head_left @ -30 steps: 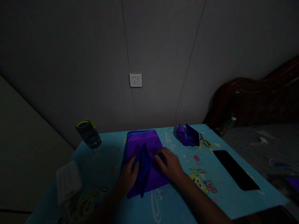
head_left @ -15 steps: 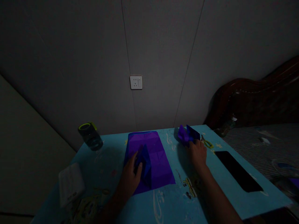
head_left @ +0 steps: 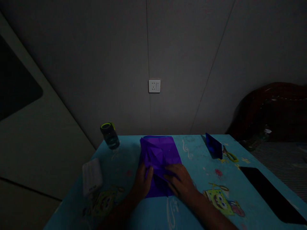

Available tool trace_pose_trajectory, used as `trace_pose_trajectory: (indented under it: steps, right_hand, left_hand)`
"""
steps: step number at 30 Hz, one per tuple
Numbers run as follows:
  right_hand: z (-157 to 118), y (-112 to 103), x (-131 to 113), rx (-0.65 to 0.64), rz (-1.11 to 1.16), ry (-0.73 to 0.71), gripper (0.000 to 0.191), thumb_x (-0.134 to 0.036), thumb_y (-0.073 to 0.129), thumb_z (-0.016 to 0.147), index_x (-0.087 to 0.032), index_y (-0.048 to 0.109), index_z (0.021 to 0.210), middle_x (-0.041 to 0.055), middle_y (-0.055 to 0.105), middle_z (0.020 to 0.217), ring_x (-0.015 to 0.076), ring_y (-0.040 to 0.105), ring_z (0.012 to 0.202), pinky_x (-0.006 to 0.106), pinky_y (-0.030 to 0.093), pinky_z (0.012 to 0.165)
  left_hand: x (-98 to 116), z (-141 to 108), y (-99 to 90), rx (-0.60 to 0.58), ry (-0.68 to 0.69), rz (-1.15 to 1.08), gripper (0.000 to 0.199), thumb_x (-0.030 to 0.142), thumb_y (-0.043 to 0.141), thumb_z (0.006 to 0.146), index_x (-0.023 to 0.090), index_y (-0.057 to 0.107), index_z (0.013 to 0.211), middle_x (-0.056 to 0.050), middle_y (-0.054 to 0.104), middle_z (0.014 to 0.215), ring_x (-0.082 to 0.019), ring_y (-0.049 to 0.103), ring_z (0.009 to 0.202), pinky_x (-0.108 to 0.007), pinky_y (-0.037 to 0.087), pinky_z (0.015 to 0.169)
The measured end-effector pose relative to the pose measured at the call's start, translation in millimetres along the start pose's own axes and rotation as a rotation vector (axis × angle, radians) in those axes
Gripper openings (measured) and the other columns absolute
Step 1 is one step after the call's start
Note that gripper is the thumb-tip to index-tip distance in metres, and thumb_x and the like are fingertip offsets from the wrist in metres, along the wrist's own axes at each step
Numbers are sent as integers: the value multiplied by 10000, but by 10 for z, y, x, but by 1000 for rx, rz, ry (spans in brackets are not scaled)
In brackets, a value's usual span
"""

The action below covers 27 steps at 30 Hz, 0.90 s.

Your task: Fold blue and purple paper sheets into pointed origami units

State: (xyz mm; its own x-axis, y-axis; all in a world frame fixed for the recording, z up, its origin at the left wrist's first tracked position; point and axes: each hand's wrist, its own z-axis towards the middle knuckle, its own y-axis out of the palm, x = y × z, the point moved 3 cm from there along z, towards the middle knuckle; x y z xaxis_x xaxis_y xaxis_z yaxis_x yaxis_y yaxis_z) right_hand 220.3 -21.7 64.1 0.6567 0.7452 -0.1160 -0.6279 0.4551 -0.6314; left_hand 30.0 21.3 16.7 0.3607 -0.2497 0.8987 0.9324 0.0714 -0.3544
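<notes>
Head view: pinched the left part of a creased purple paper [head_left: 153, 153] between thumb and fingers of the left hand [head_left: 142, 182], in a narrow grip. Touched the near right part with bent, slightly parted fingers of the right hand [head_left: 182, 182]; could not tell whether closed on it or merely resting there. Looked likely to tear along a crease if tugged apart by both hands, or to crumple under uneven pressing. Might also have dragged the flat purple paper [head_left: 171, 146] beneath askew, through rubbing or a snagged fingertip. Lay mostly beyond the fingertips, ahead of and between both hands, raised at the folds. Saw a folded blue paper [head_left: 214, 147] upright, well apart to the right, near scissors [head_left: 231, 157].
</notes>
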Motion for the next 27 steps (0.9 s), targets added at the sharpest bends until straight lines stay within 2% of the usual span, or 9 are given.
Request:
trace_pose_trajectory:
  steps: [4,6,9,11,15,17,19,23,27]
  right_hand:
    - [40,56,-155,10,77,-94,139,-122,583,887,-169,626,1011,103,660,1068,213,598,999,381,500,863]
    - [41,60,-160,-73,120,-124,166,-242,586,914,-164,626,1056,118,647,1100,228,587,1022,398,494,875]
    - [13,51,-156,-198,250,-115,414,-497,511,928,-186,591,1190,139,611,1178,261,569,1081,430,488,903]
    - [-1,47,-122,-152,329,40,403,-471,466,948,-204,559,1235,135,609,1177,253,576,1085,407,497,899]
    - [-28,106,6,31,364,589,382,-355,506,939,-192,508,1284,92,665,991,211,642,890,327,531,780]
    - [-29,169,29,4,419,737,442,-381,532,923,-167,501,1309,47,671,843,183,637,730,285,528,666]
    - [-27,222,24,-56,491,782,415,-392,530,920,-157,551,1262,15,663,749,157,604,620,249,500,575]
    - [-40,244,-24,-118,514,751,294,-364,485,933,-150,656,1041,1,647,663,131,551,516,229,452,504]
    - [-6,198,-91,-101,441,687,300,-295,406,953,-151,665,1003,-8,595,603,130,527,489,243,458,533]
  left_hand:
    - [-194,-73,-116,108,-124,62,271,380,596,761,184,722,900,-146,686,1054,-367,559,1164,-505,400,1045]
    - [-150,-61,-144,135,-155,66,249,356,591,743,189,724,870,-137,692,1056,-367,562,1161,-514,390,1053]
    - [49,9,-126,118,-211,-53,256,345,521,800,198,715,880,-107,707,1083,-313,605,1116,-459,442,1022]
    - [168,49,-85,60,-234,-165,307,365,482,841,191,708,953,-96,711,1101,-283,624,1105,-416,459,1013]
    - [158,24,-18,-23,-290,-231,406,422,542,843,172,670,1136,-104,687,1199,-286,550,1239,-409,386,1092]
    - [120,-15,8,-90,-254,-227,442,420,551,859,172,638,1214,-113,645,1279,-281,520,1275,-416,356,1122]
    - [152,-46,33,-199,-141,-224,447,399,521,893,180,606,1273,-112,613,1328,-268,514,1286,-416,340,1141]
    - [335,-85,65,-364,102,-181,452,344,453,943,208,529,1367,-93,574,1378,-254,492,1312,-410,330,1154]
    - [378,-108,100,-362,134,-116,452,317,435,954,231,497,1394,-69,561,1393,-243,497,1308,-403,351,1146]
